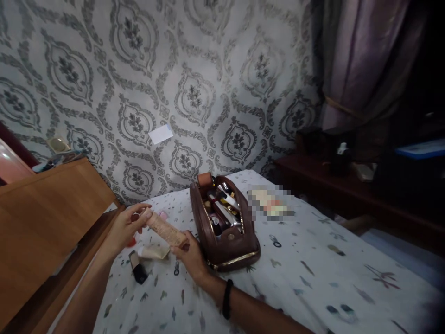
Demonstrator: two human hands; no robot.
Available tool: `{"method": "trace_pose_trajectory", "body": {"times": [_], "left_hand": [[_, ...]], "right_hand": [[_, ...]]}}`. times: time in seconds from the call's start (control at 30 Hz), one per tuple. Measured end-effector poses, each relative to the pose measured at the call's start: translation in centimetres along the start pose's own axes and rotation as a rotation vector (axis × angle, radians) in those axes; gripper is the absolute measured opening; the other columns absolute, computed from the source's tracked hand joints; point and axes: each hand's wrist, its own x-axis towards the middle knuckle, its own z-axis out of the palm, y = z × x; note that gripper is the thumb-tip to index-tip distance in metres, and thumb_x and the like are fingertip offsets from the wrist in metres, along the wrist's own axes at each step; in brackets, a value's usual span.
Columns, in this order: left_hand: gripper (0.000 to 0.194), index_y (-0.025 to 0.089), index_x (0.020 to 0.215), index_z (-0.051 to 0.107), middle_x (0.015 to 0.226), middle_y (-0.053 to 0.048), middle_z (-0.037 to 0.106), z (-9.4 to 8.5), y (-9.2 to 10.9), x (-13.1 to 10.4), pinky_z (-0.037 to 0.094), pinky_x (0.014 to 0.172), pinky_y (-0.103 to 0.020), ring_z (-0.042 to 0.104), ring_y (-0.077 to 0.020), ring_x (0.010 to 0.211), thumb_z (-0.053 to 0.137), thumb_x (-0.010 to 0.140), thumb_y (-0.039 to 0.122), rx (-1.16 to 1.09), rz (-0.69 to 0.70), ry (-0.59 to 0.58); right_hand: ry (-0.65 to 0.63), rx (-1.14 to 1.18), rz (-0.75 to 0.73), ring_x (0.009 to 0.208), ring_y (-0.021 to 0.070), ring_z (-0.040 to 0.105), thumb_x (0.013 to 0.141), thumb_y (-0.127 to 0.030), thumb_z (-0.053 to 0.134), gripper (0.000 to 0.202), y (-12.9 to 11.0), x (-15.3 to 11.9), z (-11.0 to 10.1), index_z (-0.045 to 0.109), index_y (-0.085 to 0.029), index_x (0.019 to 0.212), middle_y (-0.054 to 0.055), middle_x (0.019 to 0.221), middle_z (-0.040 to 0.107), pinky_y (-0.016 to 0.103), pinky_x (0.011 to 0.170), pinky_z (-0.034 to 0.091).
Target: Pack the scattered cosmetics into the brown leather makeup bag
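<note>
Between my two hands is a slim peach-coloured cosmetic package [167, 229] covered in small print; I cannot tell whether it is a box or a tube. My left hand [128, 225] pinches its upper left end with the fingertips. At the lower right end, my right hand [192, 257] grips it with thumb and fingers. Under the hands lie a cream squeeze tube [151, 252] and a small foundation bottle [138, 267] with a black cap. A brown leather makeup bag [231, 253] stands unzipped right of my right hand, with several cosmetics inside.
A patterned white sheet [295, 297] covers the surface. Partly hidden behind my left hand are a pink item [162, 215] and a red one [131, 241]. A wooden cabinet [45, 222] borders the left, a dark red table [313, 181] the right. Beyond the bag lies a blurred-out item [271, 202].
</note>
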Motion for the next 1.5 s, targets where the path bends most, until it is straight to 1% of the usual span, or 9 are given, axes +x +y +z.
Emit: {"method": "trace_pose_trajectory", "body": {"times": [0.1, 0.23, 0.53, 0.7, 0.9, 1.07, 1.17, 1.3, 1.5], "left_hand": [[0.045, 0.018, 0.104, 0.066, 0.077, -0.003, 0.062, -0.7, 1.5, 0.9, 0.045, 0.051, -0.023, 0.055, -0.0151, 0.062, 0.067, 0.073, 0.05, 0.033, 0.061, -0.025], [0.048, 0.018, 0.107, 0.064, 0.092, -0.006, 0.064, -1.9, 4.6, 2.2, 0.049, 0.058, -0.023, 0.059, -0.0188, 0.076, 0.071, 0.07, 0.049, 0.02, 0.162, 0.042], [0.043, 0.021, 0.111, 0.063, 0.097, -0.004, 0.063, -3.0, 9.9, 6.2, 0.054, 0.065, -0.023, 0.06, -0.0152, 0.078, 0.072, 0.074, 0.042, -0.055, 0.392, -0.011], [0.044, 0.021, 0.113, 0.063, 0.09, -0.004, 0.065, -1.9, 12.4, 9.0, 0.056, 0.07, -0.028, 0.065, -0.0175, 0.077, 0.07, 0.075, 0.043, 0.048, 0.452, -0.154], [0.037, 0.021, 0.104, 0.068, 0.086, -0.004, 0.067, -0.5, 14.6, 12.5, 0.052, 0.066, -0.026, 0.066, -0.0178, 0.073, 0.071, 0.072, 0.039, 0.24, 0.519, -0.331], [0.031, 0.02, 0.1, 0.069, 0.068, 0.0, 0.063, 0.9, 16.3, 14.5, 0.04, 0.051, -0.021, 0.057, -0.0136, 0.058, 0.064, 0.076, 0.04, 0.514, 0.569, -0.495], [0.024, 0.02, 0.097, 0.07, 0.066, 0.002, 0.062, 2.1, 17.3, 15.4, 0.036, 0.052, -0.019, 0.053, -0.0108, 0.057, 0.063, 0.077, 0.03, 0.711, 0.629, -0.585], [0.024, 0.02, 0.094, 0.072, 0.074, 0.002, 0.067, 4.2, 17.6, 16.5, 0.038, 0.059, -0.017, 0.057, -0.0099, 0.066, 0.064, 0.073, 0.013, 0.821, 0.746, -0.675], [0.034, 0.019, 0.093, 0.074, 0.084, 0.0, 0.072, 7.6, 16.1, 18.1, 0.041, 0.063, -0.018, 0.061, -0.0113, 0.073, 0.063, 0.067, 0.001, 0.896, 0.819, -0.792]], "right_hand": [[0.013, 0.115, 0.055, 0.067, 0.0158, 0.062, 0.062, -0.029, 0.067, 0.042, 0.0, 0.2, 0.2, 0.048, -0.022, 0.099, -0.001, 0.082, 0.062, 0.023, 0.048, 0.046], [0.039, 0.174, 0.071, 0.059, 0.0152, 0.061, 0.065, -0.032, 0.066, 0.047, 0.2, 0.2, 0.1, 0.044, -0.023, 0.105, -0.004, 0.072, 0.057, 0.024, 0.047, 0.044], [0.046, 0.085, 0.074, 0.044, 0.0099, 0.053, 0.068, -0.047, 0.064, 0.035, 0.5, 0.5, 0.0, 0.05, -0.021, 0.086, -0.006, 0.064, 0.051, 0.02, 0.039, 0.032], [0.036, 0.074, 0.079, 0.043, 0.0086, 0.051, 0.069, -0.053, 0.063, 0.038, 0.2, 0.3, -0.1, 0.05, -0.02, 0.082, -0.007, 0.059, 0.05, 0.019, 0.039, 0.03], [0.033, 0.086, 0.089, 0.044, 0.0076, 0.05, 0.072, -0.048, 0.059, 0.032, -0.2, 0.1, -0.1, 0.05, -0.019, 0.081, -0.007, 0.06, 0.049, 0.019, 0.042, 0.03], [0.021, 0.058, 0.105, 0.044, 0.007, 0.049, 0.071, -0.05, 0.057, 0.034, 0.3, 0.5, -0.1, 0.05, -0.018, 0.08, -0.006, 0.061, 0.05, 0.019, 0.041, 0.03], [0.017, 0.055, 0.117, 0.044, 0.0071, 0.049, 0.071, -0.054, 0.059, 0.037, 0.7, 0.7, 0.0, 0.049, -0.019, 0.079, -0.006, 0.062, 0.05, 0.018, 0.039, 0.028], [0.005, 0.047, 0.126, 0.046, 0.0074, 0.05, 0.074, -0.055, 0.059, 0.038, 0.8, 0.7, -0.1, 0.049, -0.019, 0.08, -0.005, 0.063, 0.052, 0.018, 0.041, 0.029], [-0.005, 0.038, 0.108, 0.047, 0.0068, 0.05, 0.076, -0.055, 0.056, 0.037, 0.8, 0.5, -0.3, 0.049, -0.019, 0.08, -0.005, 0.065, 0.053, 0.019, 0.043, 0.031]]}}
